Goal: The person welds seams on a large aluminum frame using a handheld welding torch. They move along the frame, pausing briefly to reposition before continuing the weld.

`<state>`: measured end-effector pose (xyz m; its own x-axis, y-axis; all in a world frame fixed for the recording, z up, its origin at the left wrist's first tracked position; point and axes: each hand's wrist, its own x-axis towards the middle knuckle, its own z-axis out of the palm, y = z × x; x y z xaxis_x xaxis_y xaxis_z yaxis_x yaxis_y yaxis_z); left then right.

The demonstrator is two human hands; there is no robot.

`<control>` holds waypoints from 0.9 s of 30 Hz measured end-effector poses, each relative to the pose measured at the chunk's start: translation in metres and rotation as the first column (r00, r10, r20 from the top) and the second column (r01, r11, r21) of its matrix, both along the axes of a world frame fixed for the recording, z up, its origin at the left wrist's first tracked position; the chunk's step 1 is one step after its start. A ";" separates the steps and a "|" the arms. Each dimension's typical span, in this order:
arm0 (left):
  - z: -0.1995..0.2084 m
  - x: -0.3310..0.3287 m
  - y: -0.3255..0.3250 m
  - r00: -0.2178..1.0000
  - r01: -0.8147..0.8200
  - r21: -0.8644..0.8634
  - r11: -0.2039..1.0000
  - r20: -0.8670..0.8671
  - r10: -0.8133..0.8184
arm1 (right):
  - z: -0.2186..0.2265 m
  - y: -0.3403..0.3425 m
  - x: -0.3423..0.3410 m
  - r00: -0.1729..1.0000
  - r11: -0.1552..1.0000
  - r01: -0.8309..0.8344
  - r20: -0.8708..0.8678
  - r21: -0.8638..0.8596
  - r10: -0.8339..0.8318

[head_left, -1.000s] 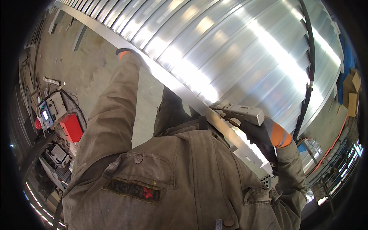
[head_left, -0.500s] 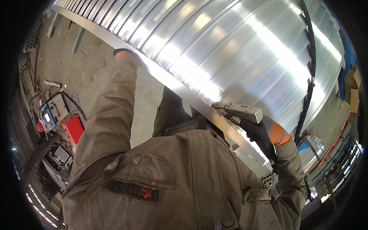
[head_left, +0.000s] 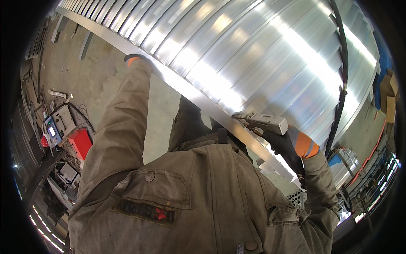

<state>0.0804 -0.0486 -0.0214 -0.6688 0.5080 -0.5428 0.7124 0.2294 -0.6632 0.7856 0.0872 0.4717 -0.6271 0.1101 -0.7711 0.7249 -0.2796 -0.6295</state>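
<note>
- Gripping the grey tool (head_left: 268, 122) by its rear, the gloved right hand (head_left: 284, 143) is closed round it, which leaves the nose (head_left: 238, 115) free to face the work.
- The tool lies aslant where the rail (head_left: 186, 88) borders the ribbed metal panel (head_left: 275, 63), nose leftward; I cannot tell whether it touches.
- The left hand (head_left: 134, 59) reaches far up the rail, probably for steadiness; mostly hidden, so how its fingers are set, or if they hold anything, I cannot tell.
- The left arm (head_left: 122, 114) stretches almost straight; the right arm (head_left: 319, 180) bends back toward the body.
- A black hose (head_left: 343, 51) crosses the panel right of the tool, perhaps kept aside for clearance.
</note>
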 end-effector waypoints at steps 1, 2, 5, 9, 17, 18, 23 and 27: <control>-0.015 -0.015 0.004 0.998 -0.060 -0.016 0.998 0.017 0.060 | 0.001 0.000 0.001 0.991 0.994 -0.061 -0.115 0.090 0.071; -0.026 -0.030 0.012 0.988 -0.147 -0.041 0.988 0.044 0.149 | 0.001 0.000 0.002 0.978 0.981 -0.108 -0.160 0.160 0.133; -0.030 -0.036 0.019 0.959 -0.275 -0.059 0.960 0.057 0.278 | 0.002 0.001 0.003 1.000 0.999 0.019 -0.002 -0.042 -0.019; 0.036 0.017 0.011 0.999 0.026 -0.028 0.999 -0.020 -0.027 | -0.002 0.005 -0.004 0.972 0.968 -0.232 -0.015 0.093 0.235; 0.137 0.075 0.034 0.993 0.120 -0.033 0.992 -0.019 -0.121 | 0.007 0.009 -0.012 0.989 0.990 -0.142 -0.038 0.020 0.143; 0.140 0.076 0.034 0.992 0.125 -0.021 0.992 -0.025 -0.126 | 0.008 0.009 -0.012 0.988 0.988 -0.155 -0.021 0.009 0.155; 0.158 0.085 0.037 0.991 0.132 -0.053 0.990 -0.015 -0.133 | 0.007 0.005 -0.013 0.994 0.997 -0.018 0.107 -0.077 0.026; 0.183 0.096 0.039 0.988 0.150 -0.058 0.987 -0.020 -0.151 | 0.011 0.007 -0.017 0.975 0.993 -0.012 0.220 -0.119 0.038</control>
<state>0.1765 -0.0099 0.1614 -0.6001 0.5731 -0.5580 0.7199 0.0828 -0.6891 0.7689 0.0941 0.4825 -0.4409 -0.0023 -0.8975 0.8502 -0.3215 -0.4168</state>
